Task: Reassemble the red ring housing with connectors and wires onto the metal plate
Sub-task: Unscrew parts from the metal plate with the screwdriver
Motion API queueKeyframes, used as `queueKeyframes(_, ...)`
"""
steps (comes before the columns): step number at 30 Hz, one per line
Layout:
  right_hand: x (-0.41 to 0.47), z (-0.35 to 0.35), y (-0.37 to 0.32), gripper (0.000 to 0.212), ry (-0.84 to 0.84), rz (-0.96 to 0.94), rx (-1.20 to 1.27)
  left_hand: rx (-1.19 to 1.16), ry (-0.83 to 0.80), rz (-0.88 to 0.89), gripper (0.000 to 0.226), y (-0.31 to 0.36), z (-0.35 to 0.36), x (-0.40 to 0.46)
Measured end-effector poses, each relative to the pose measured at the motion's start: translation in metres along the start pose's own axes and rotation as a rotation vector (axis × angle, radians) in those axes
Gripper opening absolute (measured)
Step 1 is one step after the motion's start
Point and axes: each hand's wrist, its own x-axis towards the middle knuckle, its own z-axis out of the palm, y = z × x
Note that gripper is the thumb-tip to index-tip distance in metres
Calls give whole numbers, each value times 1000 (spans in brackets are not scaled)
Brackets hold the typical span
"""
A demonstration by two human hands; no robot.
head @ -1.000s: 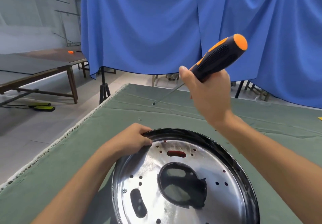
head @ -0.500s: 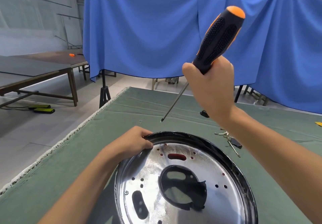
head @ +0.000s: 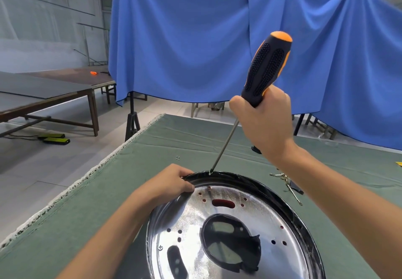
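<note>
Head view: no readable writing. My left hand (head: pixel 171 183) pinches the metal plate (head: pixel 230 231) rim on the green tabletop (head: pixel 87 202); right hand (head: pixel 264 124) fists the screwdriver (head: pixel 264 70), tip at the far rim.

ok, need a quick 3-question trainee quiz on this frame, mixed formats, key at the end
1. True or false: the left hand grips the rim of the metal plate.
2. Multiple choice: where is the tip of the screwdriver held in the right hand?
A. In the plate's large centre opening
B. At the plate's far rim
C. Flat on the green cloth, away from the plate
3. Fill in: the screwdriver handle is black and ____.

Key: 1 true; 2 B; 3 orange.
</note>
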Motion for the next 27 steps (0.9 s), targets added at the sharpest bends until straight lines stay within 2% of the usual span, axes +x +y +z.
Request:
queueKeyframes(8, -4, 3, 7, 34, -34, 2, -16, 8, -13, -2, 22, 1, 0, 1)
queueKeyframes(15, -5, 7, 10, 35, -45, 20, -37, 22, -11, 6, 11, -1, 0, 2)
queueKeyframes(22, -9, 8, 14, 35, -62, 27, -45, 27, -4, 1, 13, -1, 0, 2)
queueKeyframes(27, -10, 10, 17, 36, -61, 47, -25, 16, -11, 11, 23, -1, 0, 2)
